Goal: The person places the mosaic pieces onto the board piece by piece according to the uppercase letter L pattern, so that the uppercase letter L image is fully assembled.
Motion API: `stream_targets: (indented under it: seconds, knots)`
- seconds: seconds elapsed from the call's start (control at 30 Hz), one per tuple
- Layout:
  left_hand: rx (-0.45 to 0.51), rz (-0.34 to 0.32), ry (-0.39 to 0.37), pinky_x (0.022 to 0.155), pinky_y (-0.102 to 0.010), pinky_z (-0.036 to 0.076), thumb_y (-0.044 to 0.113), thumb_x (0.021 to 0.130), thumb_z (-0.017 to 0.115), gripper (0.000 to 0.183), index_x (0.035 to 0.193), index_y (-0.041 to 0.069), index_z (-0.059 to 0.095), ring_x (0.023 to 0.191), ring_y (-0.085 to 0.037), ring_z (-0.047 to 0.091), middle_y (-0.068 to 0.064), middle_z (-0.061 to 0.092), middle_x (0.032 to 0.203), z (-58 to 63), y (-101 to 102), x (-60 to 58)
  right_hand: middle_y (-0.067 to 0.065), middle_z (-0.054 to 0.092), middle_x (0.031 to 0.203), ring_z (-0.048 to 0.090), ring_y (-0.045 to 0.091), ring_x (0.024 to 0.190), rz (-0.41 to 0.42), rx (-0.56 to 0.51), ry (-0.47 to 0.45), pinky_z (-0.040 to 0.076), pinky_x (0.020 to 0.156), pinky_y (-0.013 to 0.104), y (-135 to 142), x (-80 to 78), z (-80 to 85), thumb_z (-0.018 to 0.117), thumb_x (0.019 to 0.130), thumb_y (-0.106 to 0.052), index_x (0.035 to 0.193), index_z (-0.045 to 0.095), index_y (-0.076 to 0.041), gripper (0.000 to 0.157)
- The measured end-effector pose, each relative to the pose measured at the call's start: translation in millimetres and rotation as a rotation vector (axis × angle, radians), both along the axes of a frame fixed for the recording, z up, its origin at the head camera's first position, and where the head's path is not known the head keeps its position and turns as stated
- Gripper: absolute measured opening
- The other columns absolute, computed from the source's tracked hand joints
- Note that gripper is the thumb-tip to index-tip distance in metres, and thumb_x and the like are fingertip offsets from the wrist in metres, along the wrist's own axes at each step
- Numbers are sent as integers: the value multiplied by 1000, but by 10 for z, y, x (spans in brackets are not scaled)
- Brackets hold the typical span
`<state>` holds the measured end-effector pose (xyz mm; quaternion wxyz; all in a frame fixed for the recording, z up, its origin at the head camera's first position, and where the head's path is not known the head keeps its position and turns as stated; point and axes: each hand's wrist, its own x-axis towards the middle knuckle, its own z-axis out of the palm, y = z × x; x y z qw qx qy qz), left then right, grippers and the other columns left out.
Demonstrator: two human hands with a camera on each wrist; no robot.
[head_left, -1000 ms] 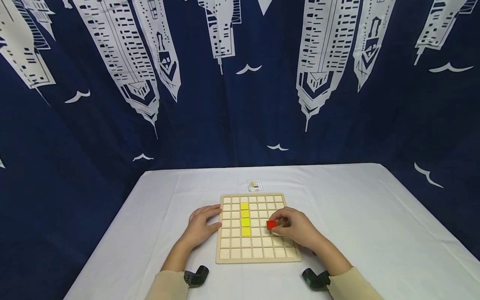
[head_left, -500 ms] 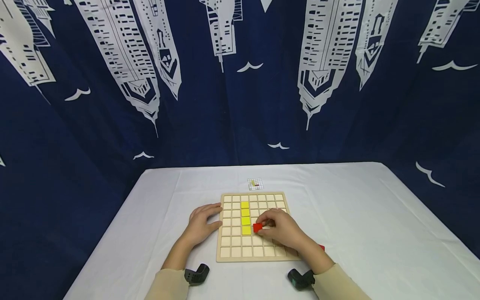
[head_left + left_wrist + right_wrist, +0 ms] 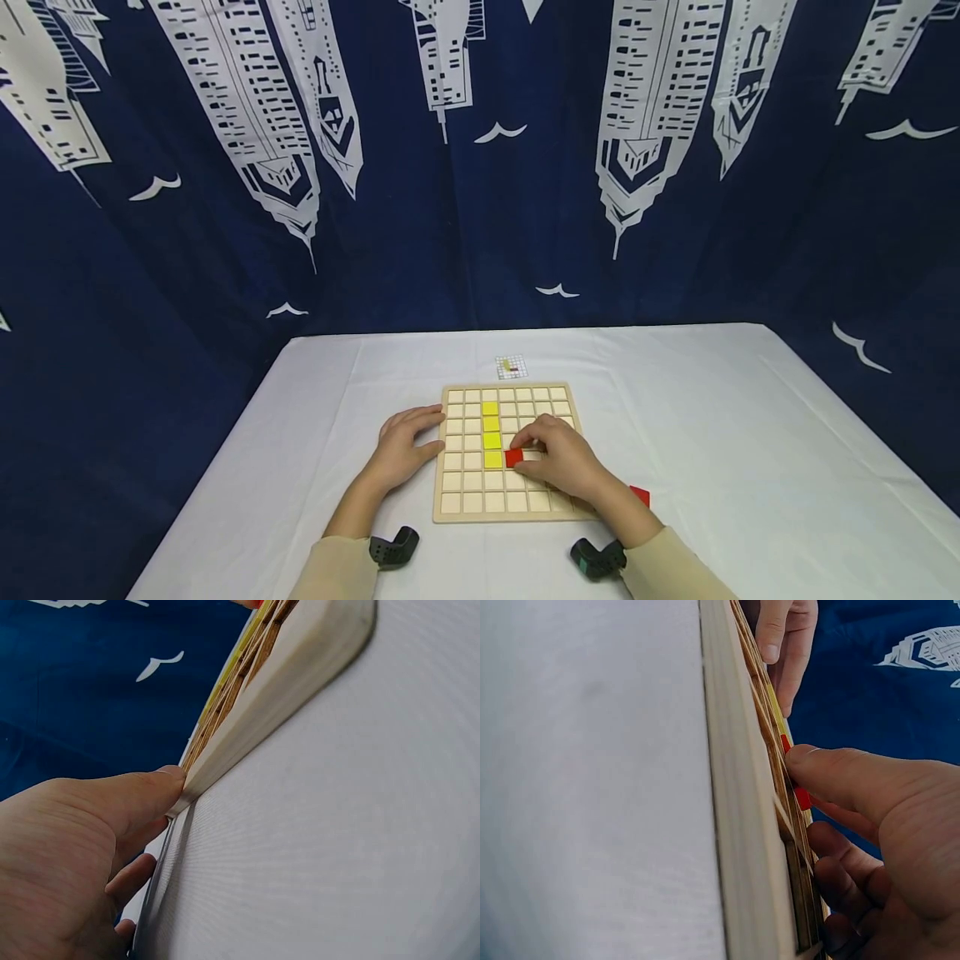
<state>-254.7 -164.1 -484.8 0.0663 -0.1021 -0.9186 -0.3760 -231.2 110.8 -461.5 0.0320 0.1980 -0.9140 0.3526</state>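
Note:
A wooden grid board (image 3: 517, 517) lies on the white table, and a column of yellow square tiles (image 3: 491, 440) fills cells left of its middle. My right hand (image 3: 558, 454) pinches a red square tile (image 3: 513, 457) between thumb and fingers, at the cell just right of the lowest yellow tile. In the right wrist view the thumb presses on the red tile (image 3: 803, 798), which looks tilted or partly in its cell. My left hand (image 3: 405, 446) rests at the board's left edge. Its thumb (image 3: 142, 796) touches the wooden rim in the left wrist view.
Behind the board lies a small printed grid card (image 3: 512, 367) with a coloured pattern. Another red piece (image 3: 641, 495) sits right of the board, partly hidden by the right forearm. A dark blue patterned cloth (image 3: 450, 250) hangs behind the table.
My right hand has carried the red tile leftward over the board and lowered it beside the lowest yellow tile. The red piece at right has come into view. My left hand stays put.

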Motion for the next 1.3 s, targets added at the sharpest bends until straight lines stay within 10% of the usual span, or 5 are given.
stream_targets:
  seconds: [1.3]
  knots:
    - [7,-2,-1,122,-56,18,16,86,77,44,128,12,68,143,-30,42,-1,59,145,-5,5,-13,4,64,101,53,18,83,-39,-85,-75,45,69,20,450,17,187,79,84,-16,105,72,-15,22]
